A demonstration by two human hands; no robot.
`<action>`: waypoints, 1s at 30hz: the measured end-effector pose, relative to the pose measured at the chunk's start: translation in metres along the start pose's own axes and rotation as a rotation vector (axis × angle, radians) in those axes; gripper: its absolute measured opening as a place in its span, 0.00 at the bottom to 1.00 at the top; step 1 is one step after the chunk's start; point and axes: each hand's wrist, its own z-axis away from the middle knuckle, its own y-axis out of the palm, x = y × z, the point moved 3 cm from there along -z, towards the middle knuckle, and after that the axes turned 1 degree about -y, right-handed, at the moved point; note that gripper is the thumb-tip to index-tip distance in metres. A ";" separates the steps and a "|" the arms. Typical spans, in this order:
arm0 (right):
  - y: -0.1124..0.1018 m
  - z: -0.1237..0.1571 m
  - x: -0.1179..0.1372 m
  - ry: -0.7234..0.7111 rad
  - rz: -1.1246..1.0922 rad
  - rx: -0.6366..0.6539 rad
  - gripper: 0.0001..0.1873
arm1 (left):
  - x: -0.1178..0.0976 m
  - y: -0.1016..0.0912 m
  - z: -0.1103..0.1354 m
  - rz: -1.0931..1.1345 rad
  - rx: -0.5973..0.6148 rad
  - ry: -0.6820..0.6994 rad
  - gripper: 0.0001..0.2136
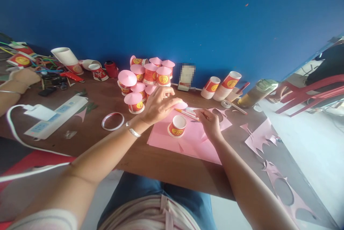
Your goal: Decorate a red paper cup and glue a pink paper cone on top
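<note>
My left hand (158, 105) is closed on a small pink paper cone (181, 105), held over the pink paper sheets (162, 138). To its right, my right hand (210, 121) is pinched, and what its fingers hold is too small to tell. A yellow pen-like stick (185, 113) lies between the hands, with something slim and white beside it. Below them a red-and-white paper cup (177, 129) with a yellow emblem stands on the sheets, its round opening upward. Left of my left hand, several similar cups wear pink cone tops (133, 98).
A tape roll (113, 121) and a power strip (57, 117) lie to the left. Stacked cups (228, 86), a bottle (258, 93) and cut pink scraps (262, 137) are at the right. A phone (187, 77) leans on the blue wall. Another person's hand (25, 76) is far left.
</note>
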 end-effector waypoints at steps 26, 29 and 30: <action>0.025 0.021 0.015 0.443 -0.814 0.358 0.24 | 0.000 0.007 0.019 1.316 0.634 -1.053 0.22; 0.024 0.022 0.015 0.472 -0.791 0.377 0.23 | 0.001 0.012 0.021 1.391 0.700 -1.037 0.24; 0.024 0.022 0.015 0.477 -0.782 0.385 0.22 | 0.002 0.015 0.022 1.404 0.712 -1.037 0.24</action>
